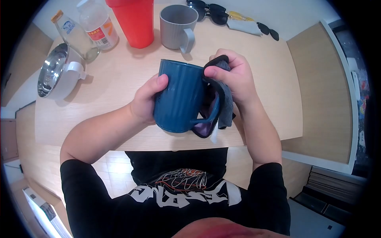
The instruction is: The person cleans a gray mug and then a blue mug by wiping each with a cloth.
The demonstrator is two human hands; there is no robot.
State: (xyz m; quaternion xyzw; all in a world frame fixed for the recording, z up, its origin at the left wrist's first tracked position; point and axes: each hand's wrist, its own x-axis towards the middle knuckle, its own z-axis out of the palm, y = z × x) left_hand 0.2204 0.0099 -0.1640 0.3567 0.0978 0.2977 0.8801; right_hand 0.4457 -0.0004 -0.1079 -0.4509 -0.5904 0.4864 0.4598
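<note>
A blue ribbed mug point(180, 97) is held up over the near part of the table, tilted slightly, its handle to the right. My left hand point(149, 97) grips it from the left side, thumb on the front wall and the other fingers hidden behind. My right hand point(234, 75) pinches a dark grey cloth point(225, 101) with a black edge, close to the mug's rim. The cloth hangs down behind and beside the handle, and a purplish underside and a white tag show at its lower end.
A grey mug point(174, 29) and a red cup point(135, 23) stand at the back. Left of them are a white plastic bottle point(99, 29), a glass bottle point(75, 37) and a tipped metal-lined bowl point(59, 75). Sunglasses point(212, 14) lie at the back right, near a side panel point(323, 87).
</note>
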